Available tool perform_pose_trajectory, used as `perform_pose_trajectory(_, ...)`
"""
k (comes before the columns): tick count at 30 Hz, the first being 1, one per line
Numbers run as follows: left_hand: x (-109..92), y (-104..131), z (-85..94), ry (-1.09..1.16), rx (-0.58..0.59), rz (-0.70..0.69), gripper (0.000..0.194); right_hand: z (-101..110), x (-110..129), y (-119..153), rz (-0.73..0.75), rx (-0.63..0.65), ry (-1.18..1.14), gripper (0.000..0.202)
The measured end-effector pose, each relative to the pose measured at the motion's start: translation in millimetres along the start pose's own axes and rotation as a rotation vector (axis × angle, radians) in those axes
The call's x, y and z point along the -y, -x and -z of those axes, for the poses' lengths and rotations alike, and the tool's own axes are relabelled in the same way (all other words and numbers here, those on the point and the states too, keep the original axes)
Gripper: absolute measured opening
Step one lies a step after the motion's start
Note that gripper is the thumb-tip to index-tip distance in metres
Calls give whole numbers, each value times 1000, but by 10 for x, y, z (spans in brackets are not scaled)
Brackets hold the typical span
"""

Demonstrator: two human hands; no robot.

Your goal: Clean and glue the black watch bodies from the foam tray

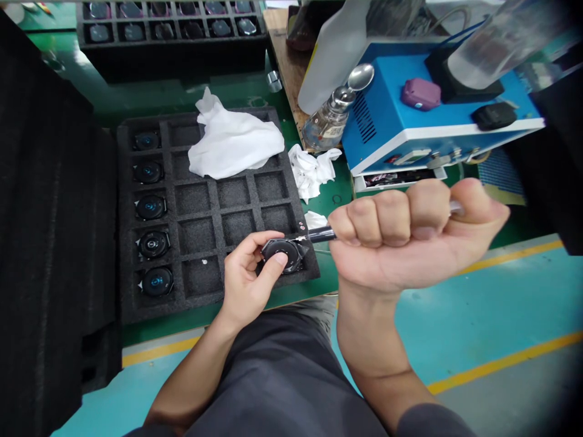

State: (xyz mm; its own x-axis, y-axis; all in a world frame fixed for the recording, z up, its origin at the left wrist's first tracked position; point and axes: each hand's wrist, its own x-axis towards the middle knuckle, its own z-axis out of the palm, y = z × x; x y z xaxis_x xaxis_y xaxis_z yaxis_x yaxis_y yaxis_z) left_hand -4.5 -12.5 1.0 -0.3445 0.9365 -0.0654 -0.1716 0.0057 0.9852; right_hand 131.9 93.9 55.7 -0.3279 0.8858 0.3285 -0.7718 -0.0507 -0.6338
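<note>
My left hand grips a round black watch case between thumb and fingers, over the lower right corner of a black foam tray. In a fist, my right hand holds a slim syringe with a dark barrel and thin metal tip. That tip points left and meets the upper right edge of the watch case; whether it touches is too small to tell. Several similar watch cases sit in the tray's left column. A white cloth lies over its upper compartments.
Crumpled tissue lies right of the tray. Beyond it stand a glass pump bottle and a blue machine bearing a purple object. Another foam tray with filled compartments is at the back; black foam rises on the left.
</note>
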Motion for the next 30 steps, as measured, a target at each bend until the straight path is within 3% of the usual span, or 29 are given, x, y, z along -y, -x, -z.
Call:
perform_pose_trajectory(6,3,-5,-5,4,0,-12,22,13,-17,-16,36,39,-39,59)
perform_pose_trajectory(10,2,-5,-5,-9,-5,-10,22,-41,19,-12,-39,-53,32,62)
perform_pose_trajectory(17,7,-5,-2,-17,-7,-16,23,-26,37,-8,-24,-101,111,65)
perform_pose_trajectory(25,1,-5,-10,-8,-13,-22,22,35,23,-8,12,9,32,60)
perform_pose_trajectory(30,6,-3,-8,-12,-14,-13,24,23,41,20,-17,-51,89,60)
